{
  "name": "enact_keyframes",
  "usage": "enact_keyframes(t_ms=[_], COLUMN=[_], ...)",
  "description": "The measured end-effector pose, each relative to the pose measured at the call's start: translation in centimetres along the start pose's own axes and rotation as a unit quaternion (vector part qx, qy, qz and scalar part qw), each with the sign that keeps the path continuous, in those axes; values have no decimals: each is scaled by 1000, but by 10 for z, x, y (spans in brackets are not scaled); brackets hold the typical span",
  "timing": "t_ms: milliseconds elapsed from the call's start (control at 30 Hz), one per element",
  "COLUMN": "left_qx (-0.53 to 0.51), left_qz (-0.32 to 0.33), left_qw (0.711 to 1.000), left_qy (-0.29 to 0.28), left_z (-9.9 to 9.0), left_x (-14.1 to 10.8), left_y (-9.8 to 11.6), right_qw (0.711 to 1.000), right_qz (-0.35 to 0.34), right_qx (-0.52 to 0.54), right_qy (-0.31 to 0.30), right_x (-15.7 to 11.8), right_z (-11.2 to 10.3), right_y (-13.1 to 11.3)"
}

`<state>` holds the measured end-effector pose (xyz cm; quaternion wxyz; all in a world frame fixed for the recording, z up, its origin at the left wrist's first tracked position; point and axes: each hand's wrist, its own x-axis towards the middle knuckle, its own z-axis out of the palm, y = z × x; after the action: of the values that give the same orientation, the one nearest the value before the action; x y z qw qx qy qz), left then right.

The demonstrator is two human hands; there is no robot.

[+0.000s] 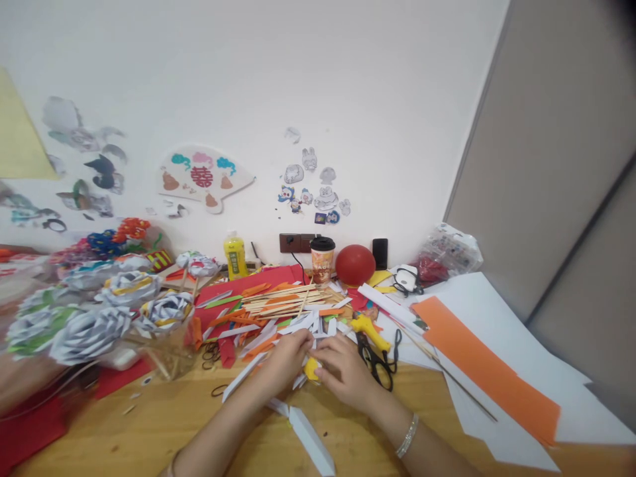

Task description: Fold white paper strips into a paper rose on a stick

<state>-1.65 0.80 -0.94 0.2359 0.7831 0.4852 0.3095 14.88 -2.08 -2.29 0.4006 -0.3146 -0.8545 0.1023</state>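
My left hand [285, 361] is closed, with its fingertips pinched together over loose white folded paper strips [314, 322]; what lies in the pinch is hidden. Close beside it, my right hand [348, 370] has its fingers bent inward, and anything in them is too small to make out. A small yellow piece [311, 369] shows between the two hands, near the right thumb. Below them a long white folded paper strip [312, 442] lies on the wooden table [163, 430]. Another white strip [243, 377] slants out beside my left wrist.
Ahead are thin wooden sticks [278, 301] and orange strips. Black-handled scissors [376, 364] and a yellow glue gun [371, 331] lie right, near orange paper [487, 371]. A lidded cup [322, 260] and red balloon [355, 265] stand behind. Paper flowers [97, 334] and a blurred arm [24, 377] are left.
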Motion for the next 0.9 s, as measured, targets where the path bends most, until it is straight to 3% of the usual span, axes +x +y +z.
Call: enact_keyframes(t_ms=[267,433,600,700,900], left_qx=[-5,-20,-40,-60,-121], left_qz=[2,-1,-8,-15,-37], left_qw=[1000,1000,999,997,990], left_qy=[-2,24,35,40,69], left_z=[2,1,-1,-2,0], left_x=[-1,0,-1,-3,-3], left_y=[7,3,8,13,14], right_qw=[1000,999,997,995,999], right_qz=[-22,-9,-53,-44,-33], right_qx=[-2,8,-53,-84,-24], right_qy=[0,31,26,26,20], right_x=[0,-1,-1,-1,1], right_z=[-1,-1,-2,-4,-12], right_y=[-1,-1,-3,-7,-7])
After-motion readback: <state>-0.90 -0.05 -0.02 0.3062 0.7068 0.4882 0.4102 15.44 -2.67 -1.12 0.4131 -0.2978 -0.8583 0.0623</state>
